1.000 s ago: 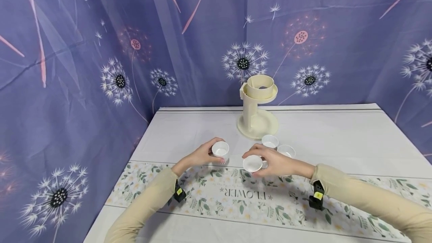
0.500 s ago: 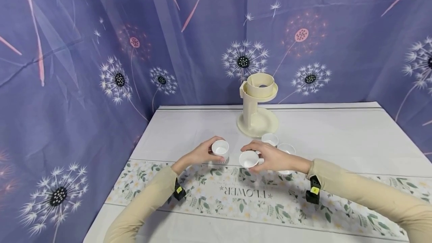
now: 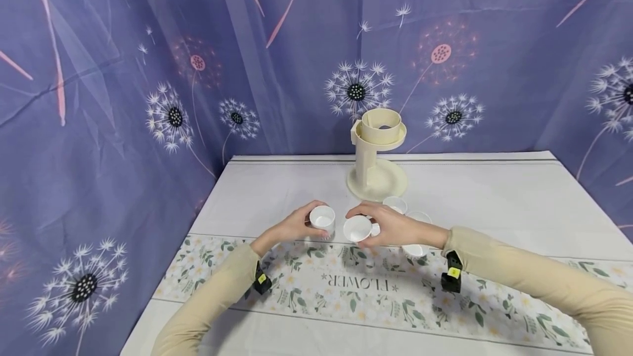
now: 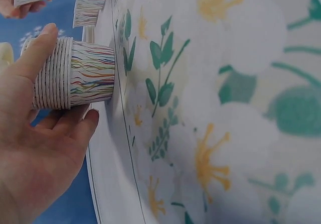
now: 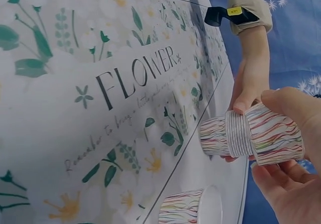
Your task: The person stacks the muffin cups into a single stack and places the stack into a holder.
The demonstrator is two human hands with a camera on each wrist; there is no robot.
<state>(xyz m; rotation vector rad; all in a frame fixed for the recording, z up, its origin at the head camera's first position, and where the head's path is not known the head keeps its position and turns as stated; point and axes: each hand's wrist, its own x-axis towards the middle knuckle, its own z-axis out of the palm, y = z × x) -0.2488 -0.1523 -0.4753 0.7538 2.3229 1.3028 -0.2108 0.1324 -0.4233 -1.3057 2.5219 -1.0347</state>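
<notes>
My left hand (image 3: pixel 293 226) grips a stack of nested white paper cups (image 4: pixel 93 76) printed with coloured wavy lines. The stack stands upright on the table, thumb on one side and fingers round the other. A single matching paper cup (image 3: pixel 357 228), with a small white paper handle, is in my right hand (image 3: pixel 395 226), pinched between thumb and fingers. It is raised just right of the stack, its mouth tilted toward the head camera. In the right wrist view this cup (image 5: pixel 276 133) overlaps the stack's rims.
Loose paper cups stand beside and behind my right wrist: one at the back (image 3: pixel 394 202), one partly hidden by the forearm (image 3: pixel 419 216), one at the front (image 3: pixel 414 251). Behind them rises a cream plastic stand (image 3: pixel 366 166) with a ring-shaped holder. A floral runner (image 3: pixel 296 273) crosses the table.
My right hand has carried its cup leftward and slightly back, closer to the stack. A cup in front of the right wrist has come into fuller view. The left hand stays put.
</notes>
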